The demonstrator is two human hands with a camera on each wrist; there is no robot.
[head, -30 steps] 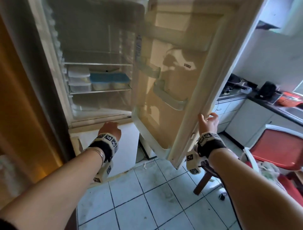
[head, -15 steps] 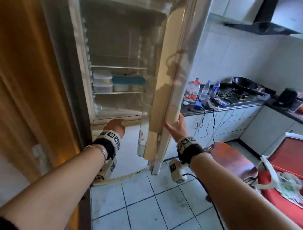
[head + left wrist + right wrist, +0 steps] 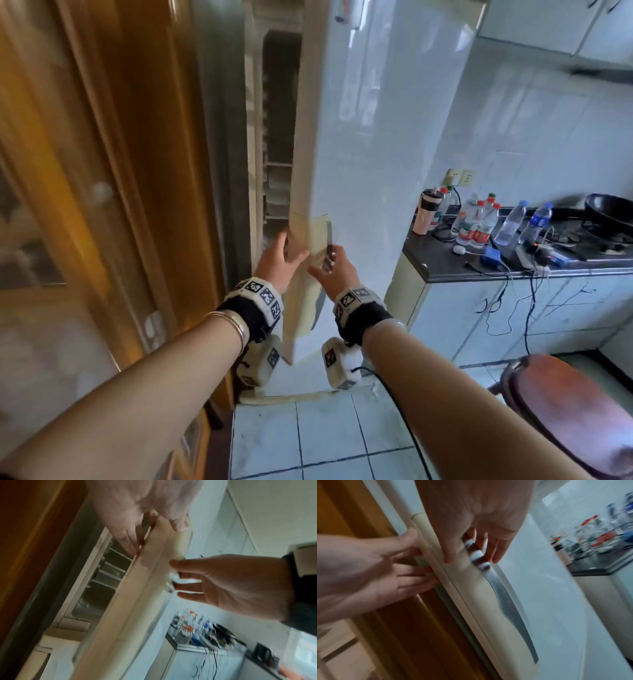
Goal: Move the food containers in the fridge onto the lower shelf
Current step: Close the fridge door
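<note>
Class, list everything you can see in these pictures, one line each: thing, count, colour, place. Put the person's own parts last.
fridge door: one, white with a cream edge, almost closed, in the middle.
fridge shelves: a few, pale, seen through the narrow gap.
wooden door: one, orange-brown, left of the fridge.
counter: one, dark top on white cabinets, to the right.
water bottles: several, clear with red or blue caps, on the counter.
tumbler: one, pink and black, at the counter's left end.
pan: one, black, far right on the counter.
stool: one, red-brown, bottom right.
floor tiles: white, below.
left hand: open, fingers on the door's edge.
right hand: open, fingers at the door handle.
</note>
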